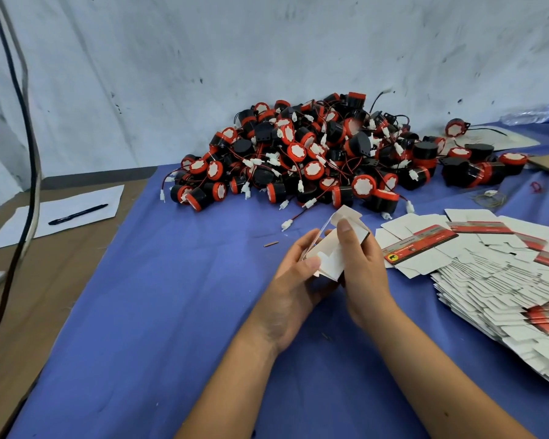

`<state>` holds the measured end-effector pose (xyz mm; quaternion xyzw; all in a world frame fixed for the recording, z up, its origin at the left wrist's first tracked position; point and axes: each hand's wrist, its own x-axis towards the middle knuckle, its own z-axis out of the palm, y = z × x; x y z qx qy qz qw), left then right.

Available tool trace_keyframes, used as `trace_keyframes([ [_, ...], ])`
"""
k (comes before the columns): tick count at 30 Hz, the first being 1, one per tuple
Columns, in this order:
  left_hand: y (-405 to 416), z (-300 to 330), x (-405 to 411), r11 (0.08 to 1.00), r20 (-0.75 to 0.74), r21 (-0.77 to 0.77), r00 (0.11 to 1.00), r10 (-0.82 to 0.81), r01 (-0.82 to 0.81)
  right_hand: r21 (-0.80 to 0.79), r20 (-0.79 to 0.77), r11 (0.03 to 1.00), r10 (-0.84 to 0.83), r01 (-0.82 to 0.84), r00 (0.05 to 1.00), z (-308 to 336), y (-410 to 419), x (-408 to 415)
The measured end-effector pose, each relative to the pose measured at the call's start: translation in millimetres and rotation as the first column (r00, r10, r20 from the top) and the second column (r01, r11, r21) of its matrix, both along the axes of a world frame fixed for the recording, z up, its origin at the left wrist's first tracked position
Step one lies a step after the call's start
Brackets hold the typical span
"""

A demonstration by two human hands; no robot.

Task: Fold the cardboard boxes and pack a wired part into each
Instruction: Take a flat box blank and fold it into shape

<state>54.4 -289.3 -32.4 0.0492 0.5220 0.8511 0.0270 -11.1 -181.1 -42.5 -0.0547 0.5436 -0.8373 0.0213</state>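
Both hands meet over the middle of the blue cloth-covered table [159, 312], working one small white cardboard box [333, 248], half folded with its flaps still loose. The left hand [293, 280] cradles it from the left, fingers curled around its side, while the right hand [363, 267] grips it from the right, thumb pressing on the top panel. Beyond them, on the far side, lies a big heap of black-and-red round wired parts [314, 160]. To the right spreads a fanned stack of flat white box blanks with red printed bands [495, 274]. Far left, a black pen [78, 214] rests on a white paper sheet [54, 213].
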Motion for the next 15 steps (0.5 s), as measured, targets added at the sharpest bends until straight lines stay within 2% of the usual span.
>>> trace_keyframes([
  [4, 1, 0, -2, 0.998, 0.013, -0.046, 0.999, 0.052, -0.052, -0.069, 0.005, 0.997, -0.022, 0.022, 1.000, 0, -1, 2],
  [8, 4, -7, -7, 0.959, 0.025, -0.094, 0.962, 0.270, -0.267, -0.044, -0.078, 0.998, 0.048, -0.052, 0.996, -4, -9, 13],
  [10, 4, -9, -9, 0.926, 0.034, -0.113, 0.930, 0.365, -0.359, 0.024, -0.155, 0.997, 0.073, -0.070, 0.985, -4, -13, 17],
  [13, -1, -8, -11, 0.906, 0.056, -0.149, 0.911, 0.408, -0.397, 0.181, -0.265, 0.983, 0.085, -0.037, 0.961, -2, -13, 18],
  [15, -9, -6, -13, 0.874, 0.014, -0.219, 0.894, 0.448, -0.435, 0.320, -0.324, 0.946, 0.149, -0.040, 0.934, -1, -4, 15],
])
